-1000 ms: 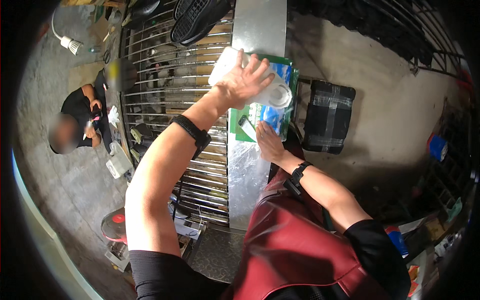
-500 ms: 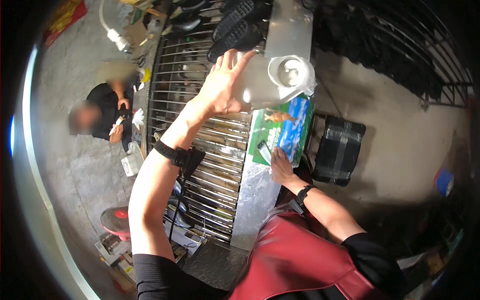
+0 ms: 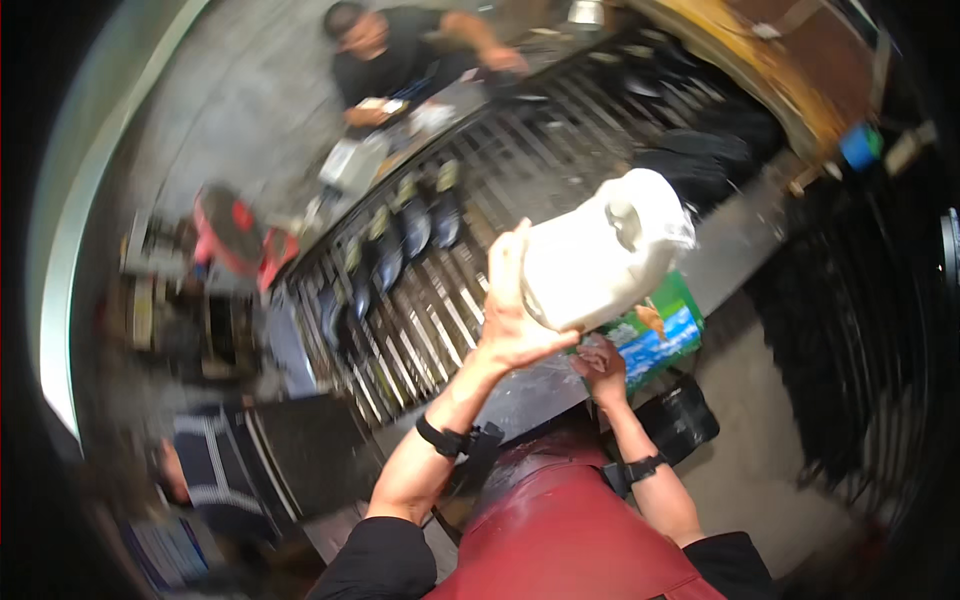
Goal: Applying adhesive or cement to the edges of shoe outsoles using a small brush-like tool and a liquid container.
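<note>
My left hand (image 3: 508,312) is wrapped round the bottom end of a white plastic jug (image 3: 585,262), which is tipped on its side in the air with its handle and neck end pointing right. My right hand (image 3: 603,372) is lower down, beside a green and blue box (image 3: 668,338) on the metal ledge, its fingers curled in. Blur and the jug above hide what those fingers hold. A small tan object (image 3: 650,320) rests on top of the box.
A slatted metal rack (image 3: 430,320) runs alongside, with several dark shoes (image 3: 412,225) on it. Across the rack a person in black (image 3: 385,65) sits, hands low. A second person (image 3: 205,465) is at the lower left. A black stool (image 3: 680,425) stands beside the ledge.
My view has turned, so the rack now slants across it. The jug has tilted further, its mouth no longer facing me. My right hand has shifted to the box's near left corner.
</note>
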A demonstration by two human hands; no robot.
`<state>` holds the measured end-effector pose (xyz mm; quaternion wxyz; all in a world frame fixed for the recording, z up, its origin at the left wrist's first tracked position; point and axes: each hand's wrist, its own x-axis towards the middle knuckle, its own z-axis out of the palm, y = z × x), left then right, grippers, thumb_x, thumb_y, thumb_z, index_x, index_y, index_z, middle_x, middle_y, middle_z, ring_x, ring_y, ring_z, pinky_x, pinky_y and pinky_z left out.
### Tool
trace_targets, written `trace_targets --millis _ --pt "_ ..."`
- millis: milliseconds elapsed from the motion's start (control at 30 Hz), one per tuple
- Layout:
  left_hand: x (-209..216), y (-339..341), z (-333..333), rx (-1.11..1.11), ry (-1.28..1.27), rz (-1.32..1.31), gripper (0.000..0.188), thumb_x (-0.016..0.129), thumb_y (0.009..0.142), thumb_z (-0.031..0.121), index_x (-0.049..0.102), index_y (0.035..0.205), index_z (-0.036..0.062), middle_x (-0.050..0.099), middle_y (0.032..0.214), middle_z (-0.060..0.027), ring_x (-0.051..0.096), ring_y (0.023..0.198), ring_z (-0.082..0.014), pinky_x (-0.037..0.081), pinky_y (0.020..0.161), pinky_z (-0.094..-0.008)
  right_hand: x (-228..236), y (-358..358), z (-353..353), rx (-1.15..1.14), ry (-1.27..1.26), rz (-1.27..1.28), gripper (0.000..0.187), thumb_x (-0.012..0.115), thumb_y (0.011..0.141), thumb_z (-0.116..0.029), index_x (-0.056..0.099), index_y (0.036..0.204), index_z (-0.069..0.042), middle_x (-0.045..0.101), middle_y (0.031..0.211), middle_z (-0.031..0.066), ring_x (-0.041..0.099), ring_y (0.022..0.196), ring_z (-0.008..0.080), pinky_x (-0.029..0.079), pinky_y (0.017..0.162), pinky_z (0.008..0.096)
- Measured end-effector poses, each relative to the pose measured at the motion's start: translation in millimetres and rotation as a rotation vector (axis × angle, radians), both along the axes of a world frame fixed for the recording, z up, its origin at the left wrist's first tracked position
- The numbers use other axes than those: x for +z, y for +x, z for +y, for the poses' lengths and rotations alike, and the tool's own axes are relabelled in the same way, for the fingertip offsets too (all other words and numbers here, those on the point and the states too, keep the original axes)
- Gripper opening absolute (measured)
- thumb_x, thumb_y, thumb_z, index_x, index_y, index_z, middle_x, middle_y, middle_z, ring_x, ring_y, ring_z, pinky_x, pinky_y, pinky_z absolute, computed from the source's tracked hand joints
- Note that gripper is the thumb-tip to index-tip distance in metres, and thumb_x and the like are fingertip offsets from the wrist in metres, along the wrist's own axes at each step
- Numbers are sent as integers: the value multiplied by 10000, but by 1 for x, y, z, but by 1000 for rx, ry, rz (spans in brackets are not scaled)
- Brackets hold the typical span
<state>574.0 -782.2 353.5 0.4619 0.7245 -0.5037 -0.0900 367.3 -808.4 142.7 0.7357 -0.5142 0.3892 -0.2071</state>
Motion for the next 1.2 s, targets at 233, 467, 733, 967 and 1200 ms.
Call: trace_targets --millis 233,467,733,967,1200 --pt "1 -61 220 662 -14 -50 1351 982 477 283 279 1598 15 384 1486 -269 407 1395 -448 378 1165 -520 109 42 115 428 853 -453 1124 889 800 -446 186 1644 -206 367 1607 85 379 1481 282 320 1217 536" --pt "0 -264 426 1453 36 -282 1305 945 516 301 279 1607 40 316 1517 -338 351 1400 -520 356 1153 -576 160 -15 325 1012 733 -145 715 578 1002 -497 388 1535 -59 499 1515 157 487 1399 355 382 1191 518" --pt "28 -619 566 1849 -128 166 1102 841 783 412 254 1608 -19 329 1532 -298 355 1438 -428 346 1181 -456 157 -189 503 1875 651 7 903 713 774 -462 425 1503 -14 579 1409 197 605 1262 396 528 1048 543" --pt "-20 -875 570 2221 -907 659 1211 846 774 364 105 1654 -14 234 1637 -260 207 1553 -340 185 1268 -426 171 -424 640 2664 373 458 887 689 647 -164 454 1488 -7 618 1334 169 641 1195 347 552 1015 482" --pt "-41 -1064 519 2801 -1527 239 1103 857 683 298 291 1587 18 397 1542 -175 368 1471 -322 306 1220 -409 160 -680 727 3365 308 957 882 740 740 -126 367 1530 -5 597 1328 175 638 1177 291 550 1007 449"
